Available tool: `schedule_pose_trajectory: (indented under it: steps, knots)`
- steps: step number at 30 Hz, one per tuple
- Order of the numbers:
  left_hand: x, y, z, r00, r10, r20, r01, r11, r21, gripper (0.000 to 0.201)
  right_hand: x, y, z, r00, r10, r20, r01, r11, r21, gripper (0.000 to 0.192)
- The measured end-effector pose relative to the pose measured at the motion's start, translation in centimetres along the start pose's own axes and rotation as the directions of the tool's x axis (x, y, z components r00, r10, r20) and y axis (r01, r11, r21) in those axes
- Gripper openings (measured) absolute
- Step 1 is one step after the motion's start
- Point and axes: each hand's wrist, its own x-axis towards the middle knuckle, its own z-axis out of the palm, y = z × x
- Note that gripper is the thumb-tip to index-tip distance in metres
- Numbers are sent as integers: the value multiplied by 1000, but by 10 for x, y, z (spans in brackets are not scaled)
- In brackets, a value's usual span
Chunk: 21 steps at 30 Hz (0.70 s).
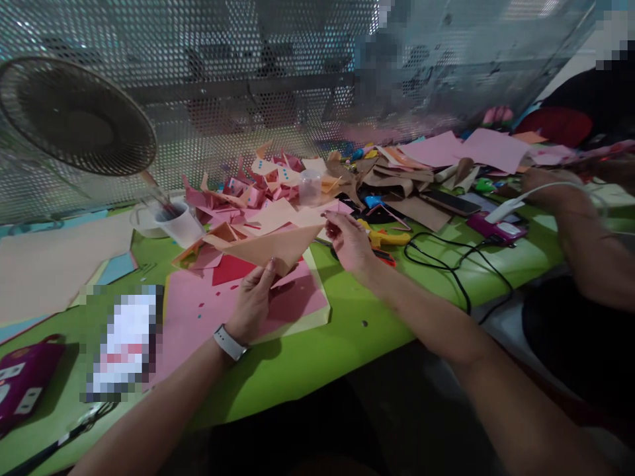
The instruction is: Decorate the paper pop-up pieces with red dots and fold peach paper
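Two bare hands hold one folded sheet of peach paper (pixel 278 246) just above the green table (pixel 317 360), over a stack of pink card (pixel 198 317) that lies flat near the front edge. The left hand (pixel 254 301), with a white watch (pixel 229 342) at the wrist, comes up from below and pinches the sheet's lower edge between thumb and fingers, closed on it. The right hand (pixel 350 241) reaches in from the right with the forearm stretched across the table's edge, and its fingertips grip the sheet's upper right corner. The paper is matte and stiff, folded to a long triangle with crisp creases, its point toward the right hand. Open green surface lies in front of the card and to the right of it, up to a black cable (pixel 449 264) that loops across the table. Behind the sheet the way is crowded: a heap of pink and peach scraps (pixel 248 192), a white cup (pixel 181 225), yellow-handled scissors (pixel 389 238) just beside the right hand, and brown and pink sheets (pixel 446 155) further back. A perforated metal screen (pixel 238 79) closes off the far side, with a round wire-grilled fan (pixel 74 116) at the left. Another person's arm (pixel 590 231) rests at the far right.
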Motion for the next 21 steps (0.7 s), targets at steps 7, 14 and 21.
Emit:
schedule_pose_trajectory:
  steps: [7, 14, 21]
  knots:
    - [4, 6, -16, 991, 41, 129, -64, 982, 178, 40, -6, -20, -5, 744, 533, 403, -445, 845, -297, 36]
    - [5, 18, -15, 979, 42, 202, -42, 999, -4, 54, -16, -15, -5, 561, 551, 618, -236, 822, -519, 36]
    - [14, 21, -20, 994, -30, 105, 57, 961, -269, 56, -18, 5, -1, 916, 91, 392, 165, 804, -572, 20]
